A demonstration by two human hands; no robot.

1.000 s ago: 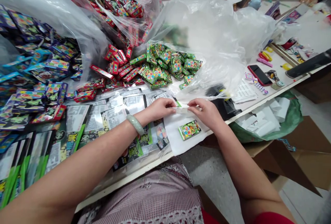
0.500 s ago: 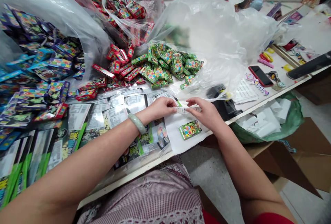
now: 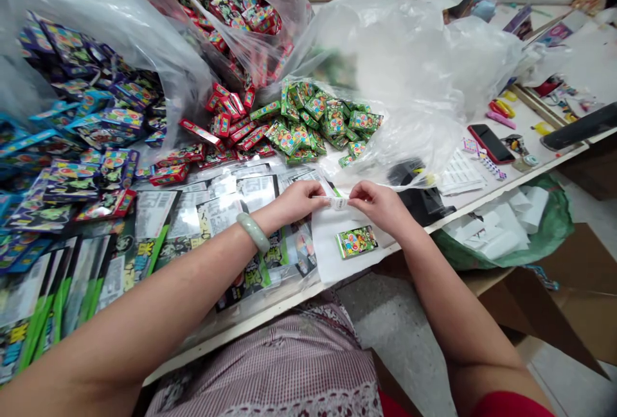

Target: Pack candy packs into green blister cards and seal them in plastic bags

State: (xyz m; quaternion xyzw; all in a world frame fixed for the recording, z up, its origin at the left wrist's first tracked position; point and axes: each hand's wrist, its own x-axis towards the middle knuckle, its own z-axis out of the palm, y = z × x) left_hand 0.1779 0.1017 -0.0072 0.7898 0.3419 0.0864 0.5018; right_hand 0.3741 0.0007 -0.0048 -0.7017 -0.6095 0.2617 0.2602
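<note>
Between my two hands a small whitish printed strip (image 3: 338, 202) is stretched level, just above a white sheet of paper (image 3: 330, 268). My left hand (image 3: 303, 201), with a pale green bangle on its wrist, pinches the strip's left end. The right end is pinched by the fingertips of my right hand (image 3: 380, 210). A small green printed box (image 3: 357, 241) lies flat on the paper, below the hands. Behind them is a heap of similar green boxes (image 3: 318, 118), spilling from a clear plastic bag (image 3: 400, 63).
Red boxes (image 3: 231, 115) and purple boxes (image 3: 87, 176) spill from bags at the left. Flat printed packets (image 3: 159, 218) cover the table's left front. A black dispenser-like object (image 3: 421, 202), a sticker sheet (image 3: 460, 173) and a phone (image 3: 490, 144) lie rightward. A green bag (image 3: 562, 224) holds paper scraps.
My right hand's fingers, spread over the strip before, have drawn together on its right end. The strip is now more fully in sight between both hands. The view has shifted slightly.
</note>
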